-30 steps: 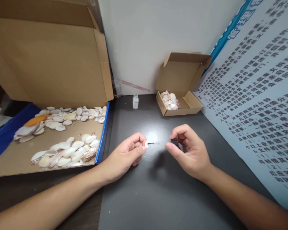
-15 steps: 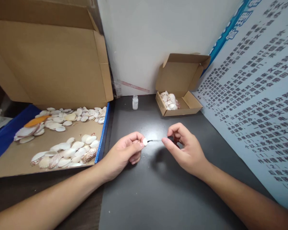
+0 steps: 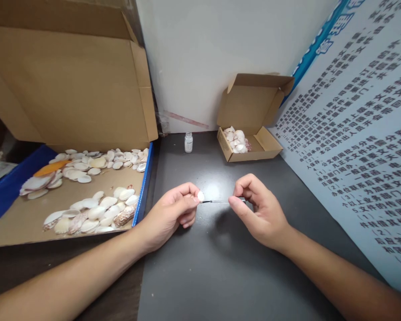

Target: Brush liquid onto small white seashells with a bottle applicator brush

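Between the thumb and fingers of my left hand (image 3: 178, 206) is a small white shell (image 3: 201, 196). My right hand (image 3: 259, 209) pinches a thin brush (image 3: 217, 202) with a clear stem and a dark tip. The brush lies roughly level, its tip at the lower edge of the shell. A small glass bottle (image 3: 188, 142) with white contents stands uncapped behind my hands on the dark table (image 3: 194, 276).
On the left, a large open blue-edged box (image 3: 87, 189) holds many shells and an orange piece (image 3: 51, 168). A small open cardboard box (image 3: 254, 156) with shells sits at the back right. A printed sheet (image 3: 361, 142) slants along the right.
The brush tip has moved slightly down and left along the shell. My right hand has shifted slightly right, and the shell has tilted a little in my left hand.
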